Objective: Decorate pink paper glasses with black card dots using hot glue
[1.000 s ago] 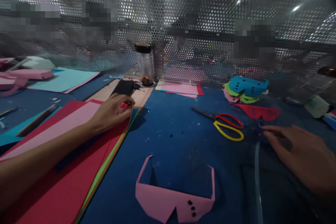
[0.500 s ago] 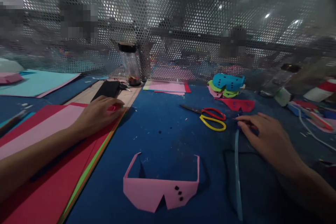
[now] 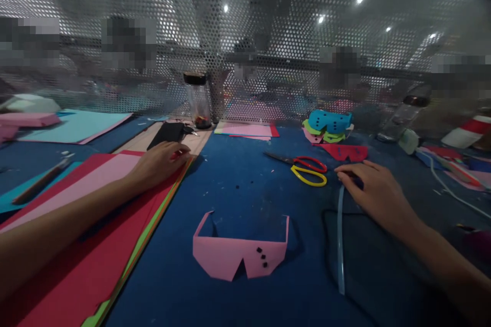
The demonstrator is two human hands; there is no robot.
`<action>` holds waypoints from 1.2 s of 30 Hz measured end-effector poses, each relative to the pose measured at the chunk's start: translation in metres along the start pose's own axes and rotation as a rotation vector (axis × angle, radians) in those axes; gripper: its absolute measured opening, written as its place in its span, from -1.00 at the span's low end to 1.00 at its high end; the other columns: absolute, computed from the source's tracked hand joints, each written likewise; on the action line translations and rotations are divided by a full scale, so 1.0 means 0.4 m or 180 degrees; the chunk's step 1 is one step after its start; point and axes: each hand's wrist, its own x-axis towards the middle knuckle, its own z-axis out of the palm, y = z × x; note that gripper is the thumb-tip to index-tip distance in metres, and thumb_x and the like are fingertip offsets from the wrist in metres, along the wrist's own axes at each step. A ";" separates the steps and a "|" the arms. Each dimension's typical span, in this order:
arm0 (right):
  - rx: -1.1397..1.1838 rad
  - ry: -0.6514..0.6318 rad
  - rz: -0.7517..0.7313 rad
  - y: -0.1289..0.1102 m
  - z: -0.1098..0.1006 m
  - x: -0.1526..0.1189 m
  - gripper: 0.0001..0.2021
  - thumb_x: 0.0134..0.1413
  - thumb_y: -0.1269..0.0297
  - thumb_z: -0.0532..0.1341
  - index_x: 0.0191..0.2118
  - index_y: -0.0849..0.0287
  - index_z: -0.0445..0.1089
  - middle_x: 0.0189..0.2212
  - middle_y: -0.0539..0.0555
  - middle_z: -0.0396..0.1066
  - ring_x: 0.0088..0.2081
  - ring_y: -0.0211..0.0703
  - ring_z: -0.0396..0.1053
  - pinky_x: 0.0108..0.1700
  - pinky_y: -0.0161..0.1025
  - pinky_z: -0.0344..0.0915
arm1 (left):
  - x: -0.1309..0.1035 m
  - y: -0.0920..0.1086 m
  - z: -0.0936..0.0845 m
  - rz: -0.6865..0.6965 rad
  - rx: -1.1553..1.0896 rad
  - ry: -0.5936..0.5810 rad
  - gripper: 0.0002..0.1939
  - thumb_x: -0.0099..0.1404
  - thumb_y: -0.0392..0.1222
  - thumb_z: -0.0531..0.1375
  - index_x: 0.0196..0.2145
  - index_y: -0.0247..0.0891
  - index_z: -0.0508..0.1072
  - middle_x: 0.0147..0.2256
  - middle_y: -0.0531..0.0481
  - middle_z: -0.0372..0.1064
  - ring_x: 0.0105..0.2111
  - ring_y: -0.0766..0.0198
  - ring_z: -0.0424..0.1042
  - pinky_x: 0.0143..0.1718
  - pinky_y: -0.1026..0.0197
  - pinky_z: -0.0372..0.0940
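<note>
Pink paper glasses (image 3: 222, 255) with folded arms and several black dots on one side lie at the near middle. My left hand (image 3: 163, 161) rests on the red paper stack (image 3: 126, 235), its fingers curled; what they hold, if anything, is hidden. At the right, my right hand (image 3: 368, 184) has its thumb and forefinger close together above the top end of a pale blue strip (image 3: 340, 245). A dark object partly shows under that palm. Scissors (image 3: 309, 168) with one red and one yellow handle lie open to its left.
Behind are red paper glasses (image 3: 345, 152), stacked blue and green ones (image 3: 330, 121), flat coloured sheets (image 3: 247, 129) and a clear jar (image 3: 199, 104). A black pouch (image 3: 166, 134) lies near my left hand. A perforated metal screen (image 3: 261, 20) stands at the back.
The view has shifted slightly, so the glasses appear higher in the picture. Both hands look nearly unchanged in place, and the red piece at my left fingertips shows less.
</note>
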 end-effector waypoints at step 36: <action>0.1020 0.0346 0.0871 -0.023 -0.029 0.024 -0.84 0.19 0.34 0.17 -0.22 0.13 0.52 -0.37 0.03 0.59 -0.29 -0.12 0.53 -0.15 -0.20 0.35 | -0.114 0.233 -0.080 0.0413 -0.1378 -0.0328 -0.71 0.27 0.17 0.20 -0.20 0.02 0.57 -0.15 0.08 0.56 -0.09 0.07 0.50 0.08 0.01 0.31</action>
